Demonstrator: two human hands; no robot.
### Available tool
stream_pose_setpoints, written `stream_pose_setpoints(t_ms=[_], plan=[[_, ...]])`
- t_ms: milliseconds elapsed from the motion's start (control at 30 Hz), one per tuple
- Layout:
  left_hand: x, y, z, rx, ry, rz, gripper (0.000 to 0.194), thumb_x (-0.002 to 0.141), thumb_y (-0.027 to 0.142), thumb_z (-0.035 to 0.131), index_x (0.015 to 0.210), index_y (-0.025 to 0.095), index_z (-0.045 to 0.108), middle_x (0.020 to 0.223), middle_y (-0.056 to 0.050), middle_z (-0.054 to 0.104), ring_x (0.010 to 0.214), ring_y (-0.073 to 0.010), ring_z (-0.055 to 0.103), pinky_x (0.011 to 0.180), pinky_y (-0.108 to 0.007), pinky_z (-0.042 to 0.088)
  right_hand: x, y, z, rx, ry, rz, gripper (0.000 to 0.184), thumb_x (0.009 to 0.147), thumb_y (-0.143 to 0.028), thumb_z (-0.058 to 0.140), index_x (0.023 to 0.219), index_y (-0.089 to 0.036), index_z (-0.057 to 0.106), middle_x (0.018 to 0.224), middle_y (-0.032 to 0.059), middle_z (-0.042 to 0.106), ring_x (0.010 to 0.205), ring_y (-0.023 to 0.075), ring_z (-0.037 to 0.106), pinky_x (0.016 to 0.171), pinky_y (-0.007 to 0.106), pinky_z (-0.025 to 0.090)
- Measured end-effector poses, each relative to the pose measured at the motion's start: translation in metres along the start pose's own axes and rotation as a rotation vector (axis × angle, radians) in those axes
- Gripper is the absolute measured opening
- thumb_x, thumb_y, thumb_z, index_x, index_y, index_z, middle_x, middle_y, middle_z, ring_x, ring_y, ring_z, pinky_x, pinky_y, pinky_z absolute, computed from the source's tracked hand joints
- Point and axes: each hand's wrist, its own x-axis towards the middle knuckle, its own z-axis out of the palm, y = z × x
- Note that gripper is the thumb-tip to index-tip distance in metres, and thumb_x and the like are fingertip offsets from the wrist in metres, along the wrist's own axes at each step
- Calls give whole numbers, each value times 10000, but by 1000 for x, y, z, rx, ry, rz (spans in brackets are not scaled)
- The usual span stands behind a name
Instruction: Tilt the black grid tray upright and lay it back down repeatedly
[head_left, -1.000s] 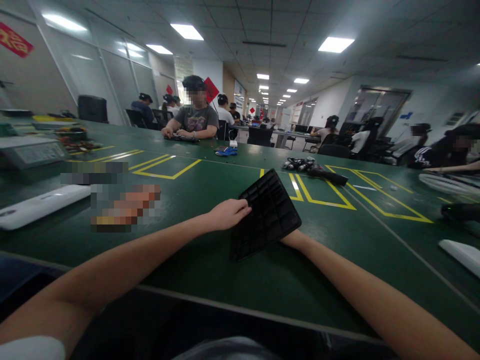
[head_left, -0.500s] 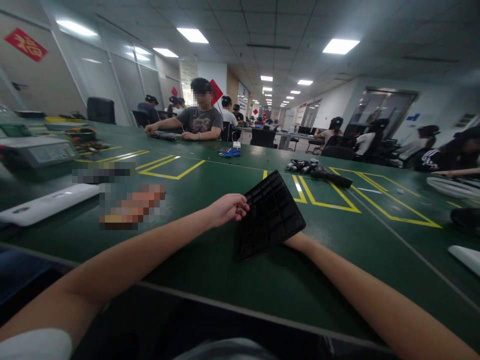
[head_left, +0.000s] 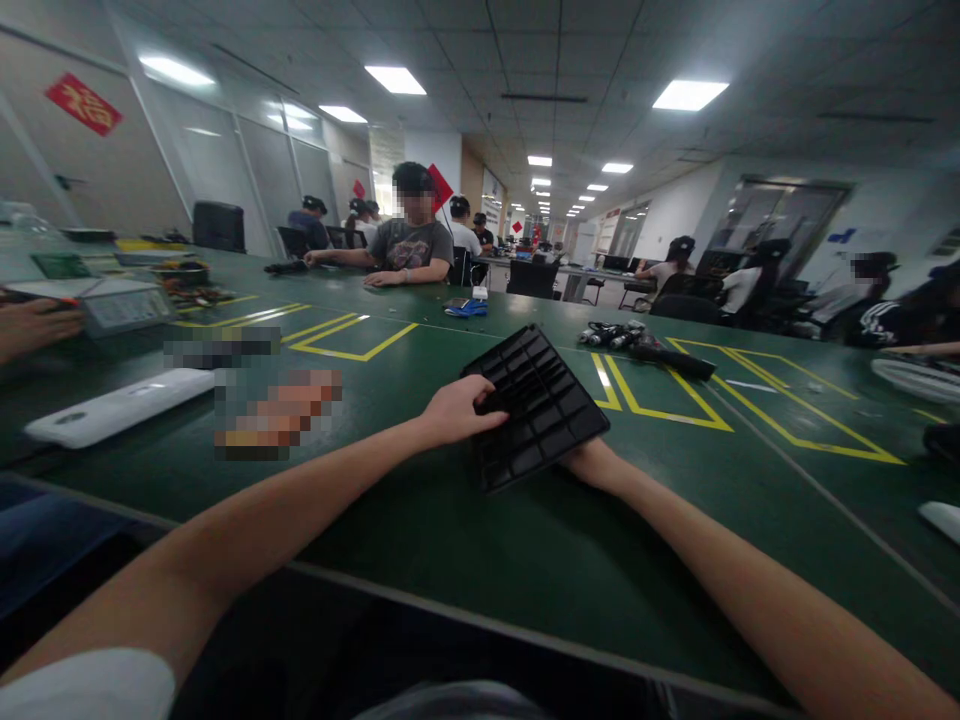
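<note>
A black plastic tray (head_left: 536,400) with a grid of raised ribs and shallow compartments is held tilted above the green table, its ribbed side facing me. My right hand (head_left: 589,462) grips it at the lower right edge; its fingers are hidden behind the tray. At the left edge is my left hand (head_left: 461,408), closed, with thumb and fingers bent over the ribbed face. Whether a small piece sits between those fingers I cannot tell.
On the green table (head_left: 420,520), a white power strip (head_left: 127,405) and a blurred-out orange object (head_left: 281,415) lie to the left. Cables (head_left: 615,335) lie beyond the tray, near yellow tape outlines. Another person's hand (head_left: 37,325) is at far left; a co-worker (head_left: 412,240) sits opposite.
My left hand has moved from beside the tray's edge onto its ribbed face. The tray has turned slightly and its ribs show more clearly. Another person's hand has appeared at far left.
</note>
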Motion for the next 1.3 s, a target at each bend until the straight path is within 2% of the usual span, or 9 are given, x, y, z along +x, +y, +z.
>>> stream_pose_setpoints(t_ms=[133, 267, 433, 633, 800, 967, 1100, 1200, 1300], plan=[[14, -49, -16, 275, 79, -286, 480, 766, 523, 505, 1044, 148, 610, 1023, -99, 642, 915, -234, 599, 725, -294, 443, -2, 19, -42, -331, 76, 336, 727, 775, -291, 609, 1426, -257, 287, 1088, 82, 639, 1054, 277, 551, 928, 484, 418], [20, -98, -28, 426, 1, -557, 532, 756, 551, 464, 978, 108, 654, 1064, -172, 650, 950, -307, 614, 715, -331, 468, -21, 43, -87, -625, 119, 632, 693, 821, -359, 539, 1436, -187, 270, 1095, 156, 633, 1089, 354, 530, 888, 479, 424], [20, -119, -34, 439, -85, -716, 547, 768, 530, 449, 953, 63, 666, 1040, -235, 646, 981, -361, 602, 754, -395, 475, -38, 58, -108, -750, 75, 845, 693, 848, -395, 483, 1440, -124, 248, 1286, 201, 533, 1150, 402, 480, 914, 516, 401], [23, -75, -27, 314, 212, -369, 397, 781, 90, 345, 1079, 71, 607, 1042, -176, 634, 1016, -259, 588, 880, -356, 449, -21, 32, -94, -944, 117, 677, 654, 856, -447, 451, 1395, -93, 340, 1437, 215, 354, 1322, 429, 242, 1015, 673, 170], [11, -20, 15, 11, 37, 39, 501, 711, -12, 335, 1123, 115, 591, 1087, -101, 635, 1021, -189, 581, 937, -340, 451, -4, -10, -36, -702, -92, 424, 635, 897, -461, 374, 1432, -130, 290, 1489, 151, 307, 1383, 337, 196, 1082, 569, 191], [4, -12, 41, 38, -171, 235, 431, 769, 9, 358, 1104, 138, 597, 1198, -94, 604, 1109, -180, 553, 973, -339, 437, -4, -32, 2, -532, -383, 245, 600, 913, -552, 253, 1404, -227, 370, 1491, 87, 329, 1379, 286, 252, 1096, 545, 184], [-3, -7, 33, 104, -82, 337, 292, 872, 142, 391, 1071, 111, 602, 1185, -125, 609, 1136, -209, 540, 983, -376, 424, -1, -21, -23, -657, -244, 258, 547, 936, -471, 257, 1366, -181, 430, 1447, 102, 403, 1351, 275, 312, 1087, 507, 243], [-18, 15, 25, 93, -83, 605, 249, 883, 158, 415, 1027, 119, 615, 1136, -116, 632, 1133, -206, 534, 987, -372, 412, -7, 3, -58, -918, -22, 355, 508, 927, -408, 318, 1349, -156, 443, 1440, 119, 408, 1354, 311, 286, 1083, 547, 212], [-32, 40, 21, 76, -173, 829, 233, 890, 156, 411, 1006, 133, 612, 1059, -93, 650, 1015, -175, 575, 911, -322, 446, -23, 33, -88, -1101, 67, 520, 496, 913, -401, 347, 1339, -165, 445, 1437, 127, 409, 1340, 346, 293, 1049, 606, 207]])
